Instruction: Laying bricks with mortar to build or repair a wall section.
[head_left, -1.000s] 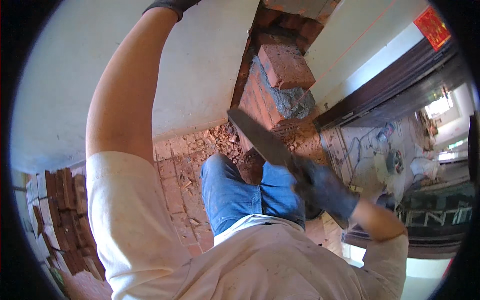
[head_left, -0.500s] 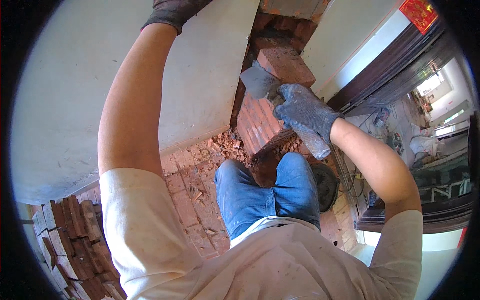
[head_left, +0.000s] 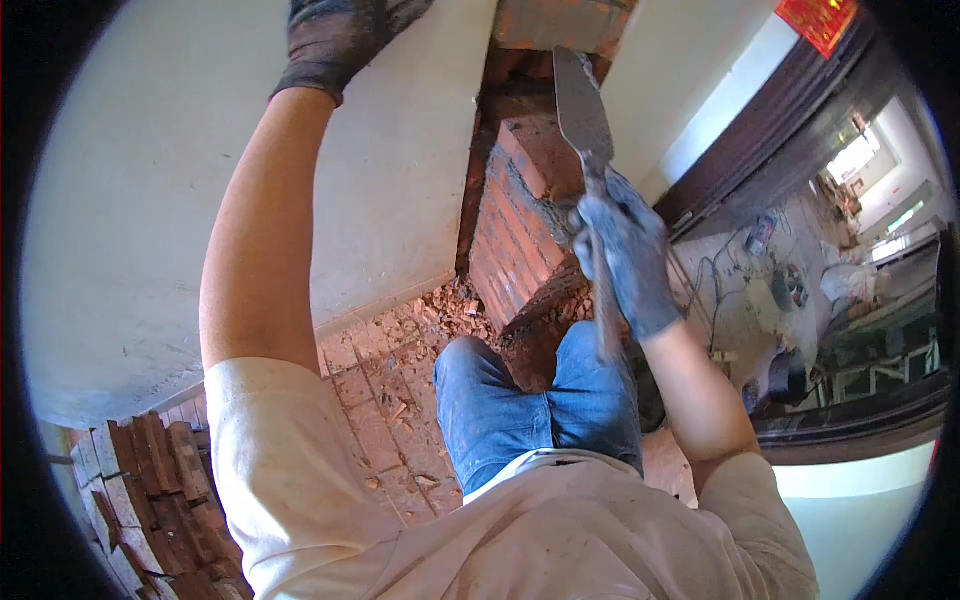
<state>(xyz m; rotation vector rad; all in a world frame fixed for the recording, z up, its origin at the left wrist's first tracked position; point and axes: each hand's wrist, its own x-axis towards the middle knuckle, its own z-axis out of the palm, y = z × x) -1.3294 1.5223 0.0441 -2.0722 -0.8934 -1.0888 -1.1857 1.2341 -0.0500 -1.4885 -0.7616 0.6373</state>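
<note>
My left hand (head_left: 340, 40), in a dark glove, is raised at the top with fingers apart against the white wall (head_left: 140, 230). My right hand (head_left: 625, 250), also gloved, grips a metal trowel (head_left: 582, 105), its blade pointing up over the stepped brickwork (head_left: 515, 255) in the wall gap. Grey mortar shows in the brick joints and beside an upper red brick (head_left: 530, 145). Part of that brick is hidden behind the blade and hand. Higher up is more mortar-smeared masonry (head_left: 555, 25).
Broken brick chips (head_left: 460, 310) lie on the tiled floor (head_left: 380, 440) by my knees. A brick stack (head_left: 150, 480) stands at lower left. At right are a dark door frame (head_left: 740, 140), cables and tools (head_left: 785, 290), white sacks (head_left: 850, 285), a dark bucket (head_left: 650, 395), and a red paper (head_left: 810, 20).
The trowel has swung from low across the brickwork to upright, blade raised above the upper brick. My right hand has moved up with it. My left hand stays high at the wall.
</note>
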